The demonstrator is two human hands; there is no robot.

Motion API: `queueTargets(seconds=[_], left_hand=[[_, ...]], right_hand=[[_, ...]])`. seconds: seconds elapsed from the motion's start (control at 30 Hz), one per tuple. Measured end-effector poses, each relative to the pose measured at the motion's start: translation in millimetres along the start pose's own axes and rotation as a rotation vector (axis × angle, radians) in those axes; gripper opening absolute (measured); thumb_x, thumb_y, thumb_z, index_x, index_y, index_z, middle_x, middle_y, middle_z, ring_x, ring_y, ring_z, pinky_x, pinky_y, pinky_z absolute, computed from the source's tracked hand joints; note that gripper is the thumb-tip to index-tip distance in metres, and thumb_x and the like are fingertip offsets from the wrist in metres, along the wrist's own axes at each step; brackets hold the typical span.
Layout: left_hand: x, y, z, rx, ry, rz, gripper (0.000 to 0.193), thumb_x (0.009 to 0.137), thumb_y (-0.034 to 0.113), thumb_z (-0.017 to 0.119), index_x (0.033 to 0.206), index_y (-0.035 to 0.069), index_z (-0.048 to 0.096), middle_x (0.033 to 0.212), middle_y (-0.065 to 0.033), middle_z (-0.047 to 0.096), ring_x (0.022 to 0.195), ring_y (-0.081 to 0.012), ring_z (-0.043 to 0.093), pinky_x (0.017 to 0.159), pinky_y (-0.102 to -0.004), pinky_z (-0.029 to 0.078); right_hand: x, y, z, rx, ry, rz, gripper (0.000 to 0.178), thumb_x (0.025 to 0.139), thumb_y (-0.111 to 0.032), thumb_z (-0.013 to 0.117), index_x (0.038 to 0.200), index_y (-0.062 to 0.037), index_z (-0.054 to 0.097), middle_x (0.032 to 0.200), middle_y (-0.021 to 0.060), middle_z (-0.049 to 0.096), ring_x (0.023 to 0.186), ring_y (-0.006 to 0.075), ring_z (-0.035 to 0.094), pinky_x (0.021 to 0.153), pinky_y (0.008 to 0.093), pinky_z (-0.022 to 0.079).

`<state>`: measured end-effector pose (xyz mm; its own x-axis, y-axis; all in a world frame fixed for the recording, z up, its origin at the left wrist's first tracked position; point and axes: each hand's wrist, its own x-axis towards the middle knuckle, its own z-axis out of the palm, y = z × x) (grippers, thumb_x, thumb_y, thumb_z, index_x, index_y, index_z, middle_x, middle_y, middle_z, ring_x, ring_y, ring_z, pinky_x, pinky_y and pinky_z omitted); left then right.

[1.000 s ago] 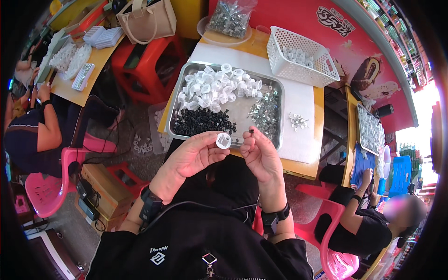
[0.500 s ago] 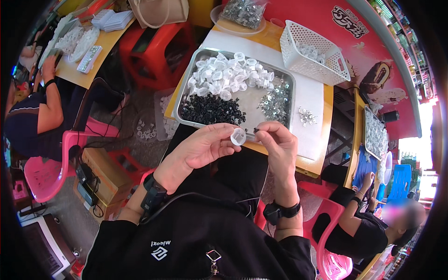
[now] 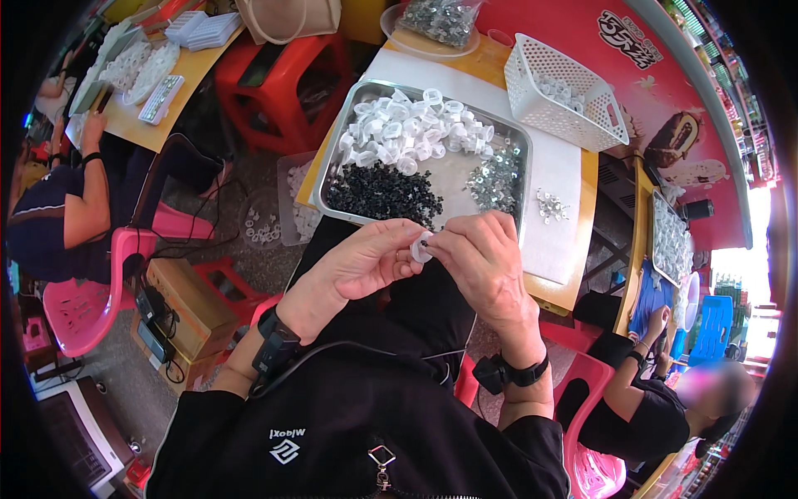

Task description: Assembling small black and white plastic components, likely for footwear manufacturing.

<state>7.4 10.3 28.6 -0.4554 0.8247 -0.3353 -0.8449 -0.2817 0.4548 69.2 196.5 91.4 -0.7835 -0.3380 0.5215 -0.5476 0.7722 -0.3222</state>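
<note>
Between thumb and fingers, my left hand (image 3: 374, 259) holds a small round white plastic cap (image 3: 421, 248), its hollow side turned toward the right. My right hand (image 3: 482, 262) pinches a tiny black part (image 3: 425, 243) against the cap's opening; its exact shape is too small to make out. Just beyond my hands lies a metal tray (image 3: 453, 195). In it are a heap of white translucent caps (image 3: 407, 129), a pile of small black parts (image 3: 378, 193) and a scatter of small shiny metal pieces (image 3: 497, 179).
Beside the tray, more metal pieces (image 3: 552, 206) lie on a white sheet (image 3: 553, 241). A white perforated basket (image 3: 565, 96) and a bag of metal parts (image 3: 440, 21) stand farther back. Left are a red stool (image 3: 283, 87) and a clear tub (image 3: 303, 195). Other people work at both sides.
My right hand has moved left and brought the black part to the cap. The cap has tilted so its opening faces the right fingers. My left hand stays nearly in place.
</note>
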Motion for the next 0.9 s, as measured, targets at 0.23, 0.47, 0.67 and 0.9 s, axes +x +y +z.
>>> queueTargets(seconds=[0.23,0.47,0.67,0.9], left_hand=[[4.6,-5.1,-3.8,-0.024,-0.005,0.015,0.018,0.096,0.022,0.058,0.096,0.004,0.062,0.084,-0.0046,0.065,0.070,-0.0109,0.065,0.063,-0.0202,0.055],[5.6,-7.5,-4.9,0.017,0.018,0.041,0.018,0.096,0.021,0.059,0.095,0.003,0.062,0.083,-0.0055,0.065,0.069,-0.0117,0.065,0.062,-0.0201,0.055],[10.3,0.8,0.0,-0.007,-0.062,0.059,0.018,0.095,0.021,0.060,0.100,0.003,0.060,0.086,-0.0060,0.065,0.071,-0.0126,0.065,0.062,-0.0205,0.055],[6.7,2.2,7.3,0.348,0.112,0.297,0.017,0.093,0.011,0.060,0.106,0.001,0.060,0.091,-0.0058,0.065,0.079,-0.0127,0.066,0.070,-0.0235,0.055]], right_hand=[[-0.8,-2.5,0.5,-0.110,-0.031,-0.054,0.021,0.071,-0.007,0.062,0.092,-0.0052,0.063,0.092,0.0040,0.057,0.084,0.0193,0.058,0.081,0.0343,0.042],[-3.7,4.7,7.9,0.045,-0.021,-0.034,0.020,0.072,-0.005,0.067,0.092,-0.0029,0.063,0.089,0.0061,0.058,0.082,0.0214,0.060,0.079,0.0334,0.045],[-16.1,5.0,23.9,0.941,0.080,0.841,0.012,0.087,-0.007,0.067,0.097,0.0000,0.063,0.087,0.0030,0.063,0.078,0.0098,0.061,0.066,0.0229,0.049],[-21.3,7.1,33.9,0.889,0.130,0.928,0.013,0.088,-0.007,0.067,0.097,0.0014,0.062,0.081,0.0014,0.065,0.071,0.0043,0.059,0.064,0.0202,0.048]])
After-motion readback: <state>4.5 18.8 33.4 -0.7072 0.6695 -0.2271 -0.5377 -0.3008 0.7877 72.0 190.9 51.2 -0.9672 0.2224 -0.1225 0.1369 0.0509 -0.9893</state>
